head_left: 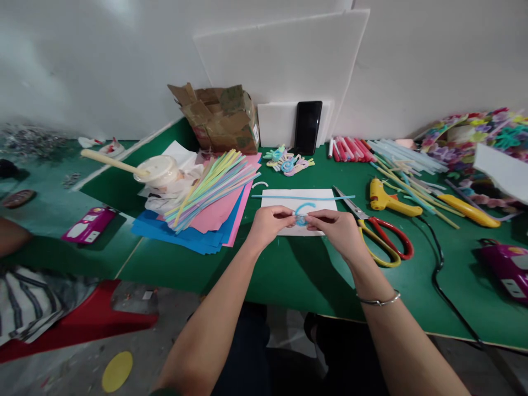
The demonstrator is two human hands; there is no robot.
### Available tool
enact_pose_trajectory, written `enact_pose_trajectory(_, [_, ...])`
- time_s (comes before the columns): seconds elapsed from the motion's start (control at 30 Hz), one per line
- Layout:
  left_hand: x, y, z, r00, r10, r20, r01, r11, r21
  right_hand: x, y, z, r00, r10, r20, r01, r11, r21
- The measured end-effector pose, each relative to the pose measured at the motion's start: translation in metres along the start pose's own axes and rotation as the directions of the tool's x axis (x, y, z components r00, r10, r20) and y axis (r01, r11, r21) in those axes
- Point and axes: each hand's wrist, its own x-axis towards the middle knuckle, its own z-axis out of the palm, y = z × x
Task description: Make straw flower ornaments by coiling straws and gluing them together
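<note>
Between the fingertips of my left hand [271,223] and my right hand [334,226] is a light-blue pipe cleaner [306,207], coiled at its lower part with a curved end standing up. Both hands pinch the coil, one from each side; the fingers cover part of it. Under them lies a white sheet [299,232] on the green table. A straight blue pipe cleaner [303,197] runs across the sheet's far edge. Large scissors [377,234] with one red and one yellow handle lie just right of my right hand, blades partly apart.
Pastel pipe cleaners [218,184] lie on coloured paper at left, near a tub [159,173] with a stick. A cardboard box [220,121], phone [308,127] and curled pieces [289,160] stand behind. A yellow glue gun [391,201] with a black cord lies right. Another person's arm [12,236] shows far left.
</note>
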Motion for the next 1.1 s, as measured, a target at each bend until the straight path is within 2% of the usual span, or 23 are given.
enact_pose_trajectory(0.17, [-0.001,0.001,0.0,0.999,-0.022,0.032,0.022,1.0,-0.021,0.0,0.003,-0.001,1.0,-0.009,0.026,0.01,1.0,-0.023])
enact_pose_trajectory(0.33, [-0.001,-0.001,0.0,0.999,0.019,0.036,-0.019,1.0,0.004,0.0,0.004,-0.001,0.999,0.009,0.05,-0.008,1.0,-0.021])
enact_pose_trajectory(0.43, [0.0,-0.002,0.002,0.998,0.059,-0.009,-0.06,0.997,-0.045,0.0,0.003,0.001,0.999,0.036,0.031,-0.036,0.999,0.012])
enact_pose_trajectory(0.6, [0.002,-0.003,0.007,0.982,0.12,-0.148,-0.135,0.986,-0.096,0.0,0.003,0.009,0.997,0.069,-0.043,-0.063,0.988,0.141])
enact_pose_trajectory(0.87, [0.0,-0.005,0.016,0.929,0.133,-0.345,-0.18,0.978,-0.109,-0.003,0.012,0.028,0.986,0.077,-0.147,-0.028,0.95,0.31])
enact_pose_trajectory(0.93, [-0.001,-0.005,0.018,0.925,0.113,-0.364,-0.161,0.982,-0.104,-0.004,0.016,0.031,0.983,0.067,-0.169,-0.009,0.946,0.325])
enact_pose_trajectory(1.1, [-0.002,-0.007,0.021,0.945,0.081,-0.317,-0.126,0.985,-0.122,-0.003,0.02,0.032,0.973,0.079,-0.217,0.008,0.928,0.373])
